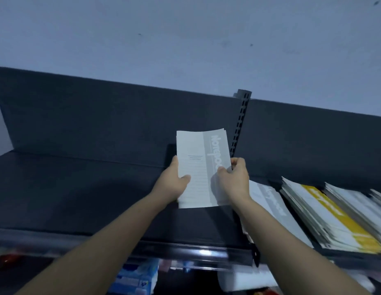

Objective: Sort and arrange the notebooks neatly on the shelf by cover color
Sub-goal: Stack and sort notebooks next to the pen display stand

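Note:
I hold a small stack of grey-striped notebooks (199, 165) over the dark shelf (79, 188), near its right end. My left hand (174, 182) grips the stack's left edge with the thumb on the cover. My right hand (234, 177) pinches the right edge over the grey "Notebook" band. On the neighbouring shelf section to the right lies another grey notebook (270, 201), then a pile topped by a yellow-striped notebook (332, 213), with more pale notebooks (368, 205) beyond.
A slotted black upright (241, 116) divides the two shelf sections just behind the held stack. A dark back panel (100, 116) and pale wall rise behind. Below the shelf's front rail (196, 254) sit blue packets (134, 279) and white goods.

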A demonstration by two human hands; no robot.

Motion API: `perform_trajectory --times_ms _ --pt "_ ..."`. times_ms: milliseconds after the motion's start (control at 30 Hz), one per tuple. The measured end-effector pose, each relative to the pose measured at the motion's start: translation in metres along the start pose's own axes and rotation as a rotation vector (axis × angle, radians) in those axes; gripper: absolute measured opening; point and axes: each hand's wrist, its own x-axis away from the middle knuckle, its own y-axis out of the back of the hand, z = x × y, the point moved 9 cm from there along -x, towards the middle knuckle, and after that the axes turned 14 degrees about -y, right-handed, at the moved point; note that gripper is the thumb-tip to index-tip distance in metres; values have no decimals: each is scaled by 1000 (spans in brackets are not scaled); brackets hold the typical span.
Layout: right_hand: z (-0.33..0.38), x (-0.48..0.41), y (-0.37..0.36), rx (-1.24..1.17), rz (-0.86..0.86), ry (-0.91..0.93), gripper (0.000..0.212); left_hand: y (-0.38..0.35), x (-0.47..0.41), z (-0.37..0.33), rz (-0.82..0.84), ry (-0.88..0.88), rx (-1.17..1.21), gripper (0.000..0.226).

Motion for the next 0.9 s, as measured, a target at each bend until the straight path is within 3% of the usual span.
perform_trajectory --times_ms 300,467,767,900 --pt "-53 -22 85 167 -119 -132 37 -98 -7 -37 201 -8 -9 39" --pt "-83 -41 116 281 -132 -194 27 -139 -13 -46 259 11 -93 37" --pt "-121 -76 123 458 8 -210 30 -176 -11 -44 240 129 -351 36" --pt "-127 -80 120 366 103 -260 55 -180 -5 -39 166 257 -353 37"
